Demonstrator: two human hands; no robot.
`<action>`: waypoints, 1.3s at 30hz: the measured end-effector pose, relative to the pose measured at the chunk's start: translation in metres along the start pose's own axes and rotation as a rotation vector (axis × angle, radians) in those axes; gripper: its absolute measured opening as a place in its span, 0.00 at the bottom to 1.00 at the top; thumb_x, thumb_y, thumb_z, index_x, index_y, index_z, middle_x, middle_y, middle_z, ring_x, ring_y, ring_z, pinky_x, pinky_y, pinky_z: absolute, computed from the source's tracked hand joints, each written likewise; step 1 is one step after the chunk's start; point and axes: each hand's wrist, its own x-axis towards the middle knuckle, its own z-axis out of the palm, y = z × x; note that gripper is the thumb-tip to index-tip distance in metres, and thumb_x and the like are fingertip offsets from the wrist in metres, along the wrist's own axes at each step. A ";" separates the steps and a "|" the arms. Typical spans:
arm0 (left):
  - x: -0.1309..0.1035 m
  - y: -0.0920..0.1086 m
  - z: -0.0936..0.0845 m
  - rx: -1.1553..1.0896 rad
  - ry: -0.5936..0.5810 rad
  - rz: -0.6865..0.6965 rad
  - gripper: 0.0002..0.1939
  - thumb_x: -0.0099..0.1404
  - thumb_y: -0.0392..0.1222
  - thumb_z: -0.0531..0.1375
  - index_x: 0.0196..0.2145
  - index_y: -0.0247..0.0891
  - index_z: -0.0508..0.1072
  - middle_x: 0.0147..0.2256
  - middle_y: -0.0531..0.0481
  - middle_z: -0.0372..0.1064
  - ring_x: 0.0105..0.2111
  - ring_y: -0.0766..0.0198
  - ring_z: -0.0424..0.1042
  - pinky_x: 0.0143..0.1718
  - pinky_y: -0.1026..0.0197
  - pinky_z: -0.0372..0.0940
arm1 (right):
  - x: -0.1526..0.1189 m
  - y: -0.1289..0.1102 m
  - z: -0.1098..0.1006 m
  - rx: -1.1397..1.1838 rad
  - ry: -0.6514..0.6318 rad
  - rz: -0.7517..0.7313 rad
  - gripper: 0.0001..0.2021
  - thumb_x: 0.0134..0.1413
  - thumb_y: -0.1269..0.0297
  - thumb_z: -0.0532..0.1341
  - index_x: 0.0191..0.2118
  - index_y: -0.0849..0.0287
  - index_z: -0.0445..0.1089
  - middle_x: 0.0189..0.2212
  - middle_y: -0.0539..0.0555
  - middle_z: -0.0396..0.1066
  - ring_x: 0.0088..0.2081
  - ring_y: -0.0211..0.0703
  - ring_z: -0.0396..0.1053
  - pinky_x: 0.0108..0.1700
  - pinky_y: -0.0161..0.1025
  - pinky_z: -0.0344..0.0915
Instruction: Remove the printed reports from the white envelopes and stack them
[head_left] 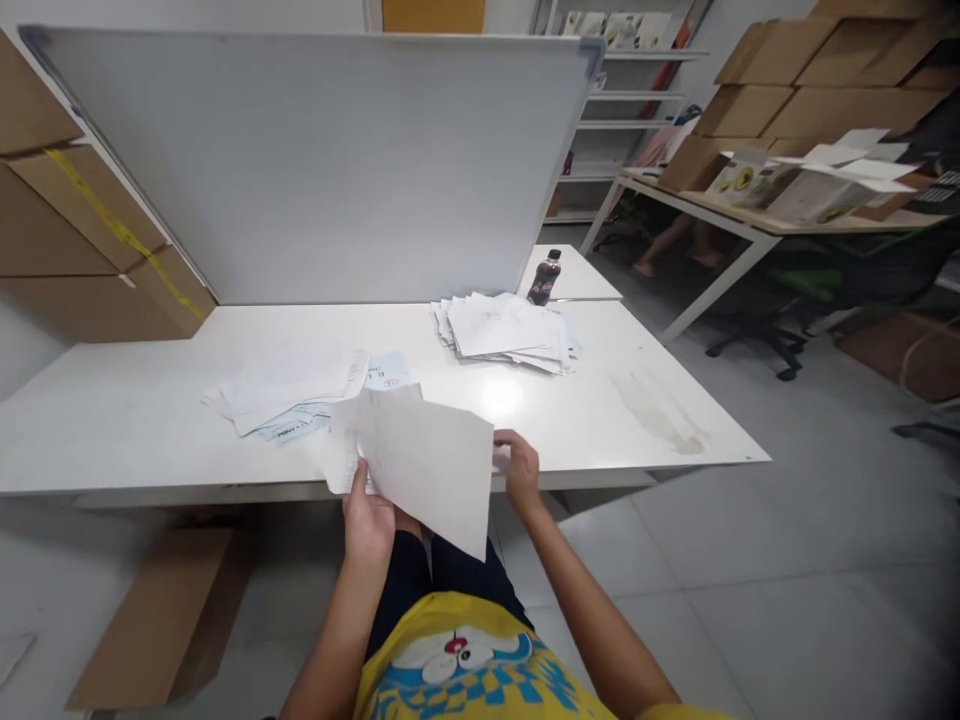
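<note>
Several sheets of paper are in my left hand [367, 522], its thumb on top and its fingers hidden beneath. The uppermost white sheet [435, 465] slants down to the right over my lap. Behind its left side, a printed sheet [341, 455] shows in part. My right hand [523, 472] is at the right edge of the white sheet with bent fingers closed on it; the fingertips are partly hidden. Beyond my left hand, a spread of loose white and bluish papers [274, 395] lies on the table. A thicker stack of papers [502, 328] sits farther back, right of centre.
A dark drink bottle [545, 278] stands behind the stack on the white table [600, 420]. A large whiteboard [322, 170] leans upright along the back. Cardboard boxes [82, 230] are piled at left, and another box [157, 610] is on the floor. A person's legs [679, 240] show under the far desk.
</note>
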 end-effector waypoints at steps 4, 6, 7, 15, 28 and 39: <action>-0.014 -0.031 -0.017 0.040 -0.022 -0.065 0.19 0.61 0.39 0.61 0.50 0.40 0.71 0.52 0.46 0.70 0.54 0.55 0.68 0.51 0.55 0.68 | -0.067 -0.011 0.019 0.551 -0.146 0.479 0.36 0.49 0.28 0.43 0.46 0.50 0.70 0.32 0.55 0.74 0.31 0.49 0.71 0.29 0.43 0.66; -0.020 -0.037 -0.021 0.063 -0.061 -0.068 0.20 0.60 0.37 0.61 0.51 0.41 0.70 0.53 0.47 0.69 0.54 0.55 0.67 0.51 0.56 0.68 | -0.087 -0.017 0.017 0.679 -0.192 0.642 0.35 0.47 0.28 0.48 0.47 0.51 0.70 0.29 0.54 0.74 0.28 0.48 0.69 0.24 0.41 0.63; -0.023 -0.038 -0.022 0.069 -0.082 -0.064 0.22 0.60 0.37 0.62 0.52 0.42 0.69 0.54 0.47 0.68 0.55 0.55 0.67 0.51 0.56 0.68 | -0.091 -0.020 0.013 0.711 -0.197 0.696 0.33 0.46 0.29 0.52 0.45 0.51 0.70 0.27 0.53 0.73 0.26 0.46 0.68 0.22 0.39 0.62; -0.029 -0.035 -0.036 0.153 -0.231 0.012 0.30 0.58 0.43 0.65 0.57 0.47 0.64 0.56 0.46 0.66 0.55 0.54 0.66 0.48 0.57 0.69 | -0.076 -0.010 -0.029 0.733 -0.394 0.698 0.37 0.44 0.28 0.51 0.48 0.53 0.70 0.26 0.54 0.74 0.28 0.48 0.71 0.27 0.41 0.65; -0.028 -0.039 -0.050 0.133 -0.215 -0.100 0.31 0.52 0.36 0.67 0.55 0.40 0.67 0.45 0.45 0.75 0.41 0.59 0.75 0.41 0.60 0.69 | -0.072 0.011 -0.031 0.628 -0.130 0.752 0.23 0.38 0.53 0.72 0.41 0.57 0.73 0.40 0.58 0.77 0.42 0.57 0.74 0.46 0.49 0.68; -0.025 -0.030 -0.064 0.503 -0.242 0.041 0.30 0.46 0.44 0.70 0.48 0.35 0.72 0.44 0.43 0.75 0.49 0.50 0.71 0.51 0.52 0.64 | -0.055 -0.009 -0.047 0.157 -0.216 0.511 0.23 0.39 0.49 0.69 0.41 0.58 0.76 0.43 0.58 0.77 0.47 0.59 0.71 0.49 0.51 0.68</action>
